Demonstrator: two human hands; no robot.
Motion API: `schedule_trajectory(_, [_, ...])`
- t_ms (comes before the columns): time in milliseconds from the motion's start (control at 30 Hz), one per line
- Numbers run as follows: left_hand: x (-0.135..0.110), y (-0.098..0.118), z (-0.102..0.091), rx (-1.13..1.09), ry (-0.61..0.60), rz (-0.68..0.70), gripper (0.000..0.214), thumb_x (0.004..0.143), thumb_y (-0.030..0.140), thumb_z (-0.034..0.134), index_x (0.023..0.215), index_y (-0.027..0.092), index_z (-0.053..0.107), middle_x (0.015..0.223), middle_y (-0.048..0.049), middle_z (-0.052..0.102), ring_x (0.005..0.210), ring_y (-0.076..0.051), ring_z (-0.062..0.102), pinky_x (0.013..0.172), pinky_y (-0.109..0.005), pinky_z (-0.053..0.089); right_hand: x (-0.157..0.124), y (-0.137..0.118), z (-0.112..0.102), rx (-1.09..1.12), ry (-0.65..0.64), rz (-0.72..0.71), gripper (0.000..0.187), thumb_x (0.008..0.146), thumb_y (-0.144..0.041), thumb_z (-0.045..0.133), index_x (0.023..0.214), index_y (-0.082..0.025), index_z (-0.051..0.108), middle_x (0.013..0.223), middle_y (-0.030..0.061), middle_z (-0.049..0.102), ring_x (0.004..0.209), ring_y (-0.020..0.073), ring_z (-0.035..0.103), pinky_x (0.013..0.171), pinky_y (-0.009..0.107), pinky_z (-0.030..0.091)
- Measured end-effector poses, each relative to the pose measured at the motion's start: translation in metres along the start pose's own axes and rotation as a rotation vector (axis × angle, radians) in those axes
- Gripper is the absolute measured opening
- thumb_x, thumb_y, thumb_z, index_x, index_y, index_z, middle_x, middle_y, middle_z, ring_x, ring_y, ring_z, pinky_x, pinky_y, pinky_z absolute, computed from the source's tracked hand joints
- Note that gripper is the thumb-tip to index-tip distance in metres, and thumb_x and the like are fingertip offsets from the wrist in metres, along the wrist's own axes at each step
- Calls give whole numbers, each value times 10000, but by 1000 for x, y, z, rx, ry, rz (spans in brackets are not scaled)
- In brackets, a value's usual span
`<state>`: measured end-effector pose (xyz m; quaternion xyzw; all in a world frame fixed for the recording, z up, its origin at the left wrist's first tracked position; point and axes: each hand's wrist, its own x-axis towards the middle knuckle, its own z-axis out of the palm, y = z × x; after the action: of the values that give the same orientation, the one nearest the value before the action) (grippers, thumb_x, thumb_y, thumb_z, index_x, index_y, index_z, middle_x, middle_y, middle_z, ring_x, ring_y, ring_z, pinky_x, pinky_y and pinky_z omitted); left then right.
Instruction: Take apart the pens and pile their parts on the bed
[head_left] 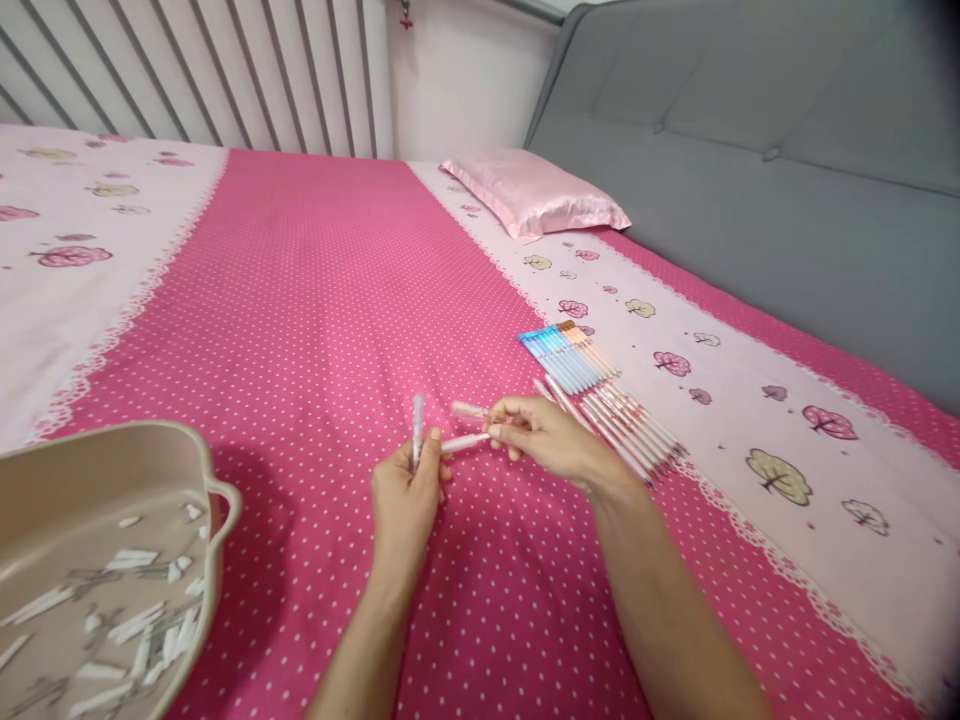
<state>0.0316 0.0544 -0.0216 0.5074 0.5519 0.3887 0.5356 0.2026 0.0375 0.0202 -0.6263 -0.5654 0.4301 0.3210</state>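
Note:
My left hand (405,500) is closed around a slim pale pen part (418,425) that stands nearly upright above the thumb. Between my two hands runs a pale pink pen piece (463,442), its left end at my left fingers and its right end at my right fingertips. My right hand (551,440) is pinched, and a short pinkish pen part (469,410) sticks out to the left from its fingers. Whether these are caps or barrels is too blurred to tell. Just beyond my right hand lies a row of pink-and-white pens (630,425).
Blue pens (559,360) and peach pens (589,350) lie side by side past the pink ones. A beige basin (206,455) at the left holds many small white pieces (135,625). Farther off are a pink pillow (532,190) and a grey headboard (750,150).

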Motion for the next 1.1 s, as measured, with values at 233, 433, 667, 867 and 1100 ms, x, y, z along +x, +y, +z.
schedule_trajectory(233, [7, -2, -16, 179, 239, 61, 440, 735, 547, 500, 551, 152, 560, 382, 26, 426, 342, -93, 340, 361, -216, 224, -1, 13, -24, -73, 194, 34, 153, 765, -169, 464, 701, -174, 603, 632, 0, 581, 565, 115, 508, 571, 245, 383])
schedule_trajectory(433, [6, 0, -15, 304, 108, 68, 417, 720, 504, 522, 501, 155, 591, 339, 35, 363, 322, -98, 304, 375, -220, 186, 5, 29, -28, -80, 235, 77, 171, 761, -119, 448, 689, -191, 584, 614, -15, 568, 569, 115, 515, 572, 237, 386])
schedule_trajectory(667, [1, 10, -10, 329, 8, 186, 265, 631, 419, 655, 767, 199, 715, 432, 25, 466, 386, -112, 329, 414, -212, 198, 9, 21, -13, -36, 261, -66, 160, 782, -209, 546, 883, -250, 663, 961, 24, 656, 942, 185, 564, 868, 362, 371])
schedule_trajectory(867, [-6, 15, -5, 460, 33, 493, 110, 684, 279, 622, 741, 212, 687, 580, -3, 527, 482, -122, 403, 485, -224, 271, 2, -7, 16, 288, 36, -56, 305, 720, -396, 646, 968, -221, 615, 892, 33, 642, 804, 152, 589, 736, 311, 451])
schedule_trajectory(1100, [-8, 21, -6, 420, -42, 460, 223, 715, 235, 591, 931, 194, 627, 757, -28, 626, 614, -141, 548, 564, -240, 403, 4, -11, 27, 532, 81, 14, 212, 665, -314, 704, 761, -158, 598, 627, -30, 570, 526, 68, 510, 515, 211, 426])
